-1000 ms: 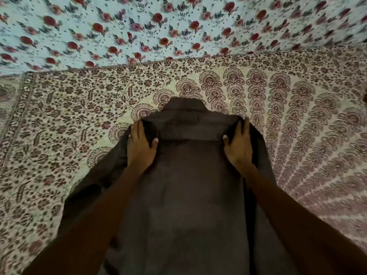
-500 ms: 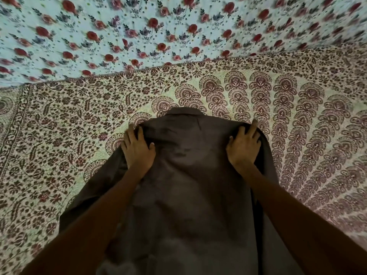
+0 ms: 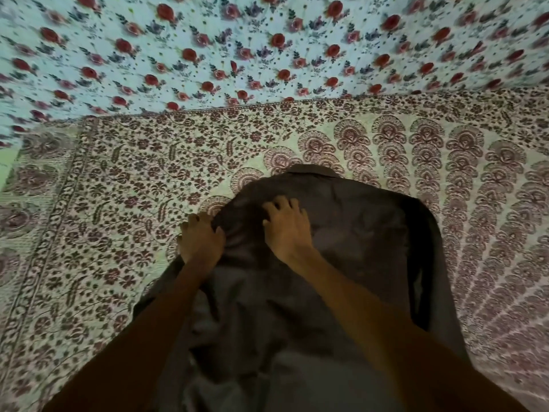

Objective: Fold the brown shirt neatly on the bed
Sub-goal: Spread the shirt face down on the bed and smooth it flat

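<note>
The brown shirt [image 3: 356, 239] lies back-up on the patterned bedspread [image 3: 124, 179], collar pointing away from me. My left hand [image 3: 200, 240] grips the shirt's left shoulder edge, fingers curled around the fabric. My right hand [image 3: 286, 226] rests on the upper back just right of the left hand, fingers spread and pressing down. The cloth is bunched and creased between and below the two hands. The right side of the shirt lies flat with a dark fold along its edge. My forearms hide part of the lower shirt.
The maroon-and-cream bedspread stretches left and right of the shirt. Behind it rises a pale blue sheet with red roses [image 3: 267, 46]. The bedspread's bordered edge [image 3: 59, 203] runs down the left side.
My right hand has crossed from the right shoulder to the middle-left of the back. The left hand has slid outward and closed on the left shoulder edge. The view has shifted left.
</note>
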